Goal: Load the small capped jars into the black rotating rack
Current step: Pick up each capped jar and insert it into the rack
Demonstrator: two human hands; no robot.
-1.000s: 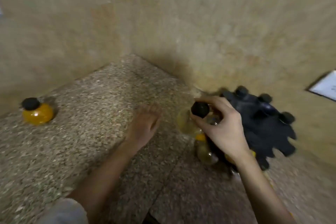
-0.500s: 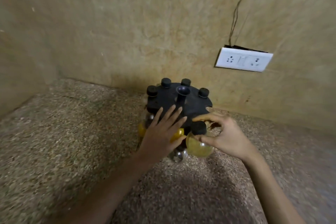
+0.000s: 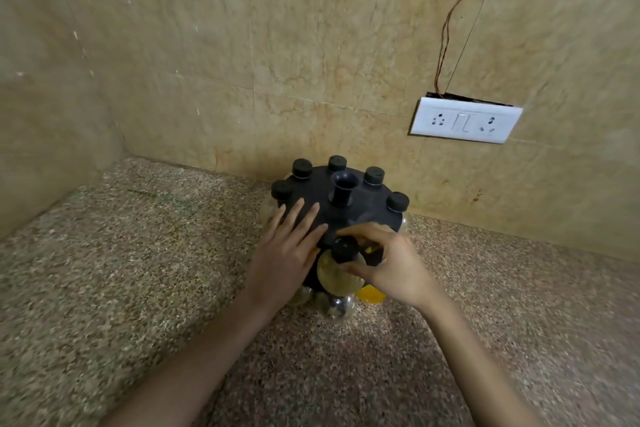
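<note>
Holding a small jar (image 3: 338,272) by its black cap, the right hand (image 3: 391,263) has thumb and fingers pinched around the cap right at the near edge of the black rack (image 3: 360,208). That jar's round yellowish body hangs just below the rack's top disc, touching or nearly touching the rim; can't tell if it's seated in a slot. The left hand (image 3: 287,253) lies flat and open on the rack's top, fingers spread, gripping nothing. Five other capped jars poke their black caps up around the far side of the disc, with a short black post in the middle. More jar bodies show underneath, one orange. Rack sits on a speckled stone counter (image 3: 138,288) against a tan wall, with a white socket plate (image 3: 465,120) up to the right
</note>
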